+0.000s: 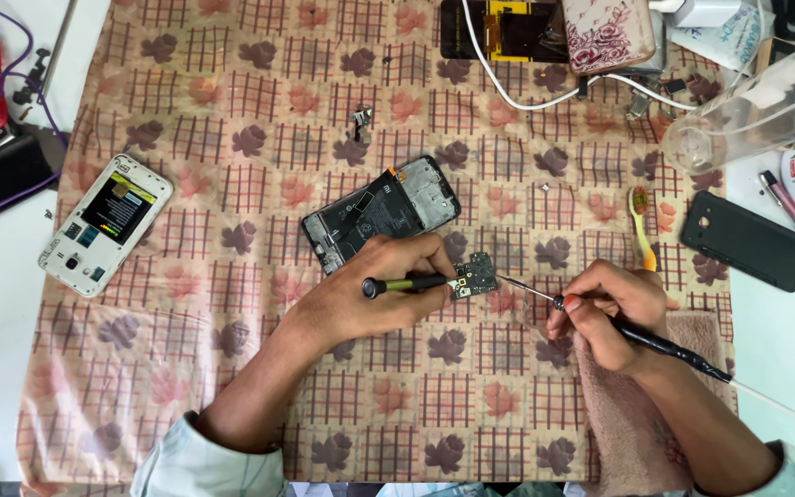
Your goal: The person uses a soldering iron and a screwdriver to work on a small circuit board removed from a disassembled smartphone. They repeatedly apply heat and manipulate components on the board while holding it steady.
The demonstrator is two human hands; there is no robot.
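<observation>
My left hand (374, 290) grips a tool with a yellow-and-black handle (404, 285) whose tip holds down a small dark circuit board (477, 273) on the patterned cloth. My right hand (604, 311) holds a thin black soldering iron (655, 342); its metal tip (522, 287) reaches toward the board's right edge. Just behind the board lies an opened black phone frame (381, 213), tilted, inner side up.
A white phone (106, 224) with its back off lies at the left. A black phone back (743, 240), a pen (791, 210), a toothbrush (640, 225) and a clear plastic cup (756, 106) sit at the right. White cables (508, 87), a floral phone case (607, 32) and a pink towel (627, 414) are nearby.
</observation>
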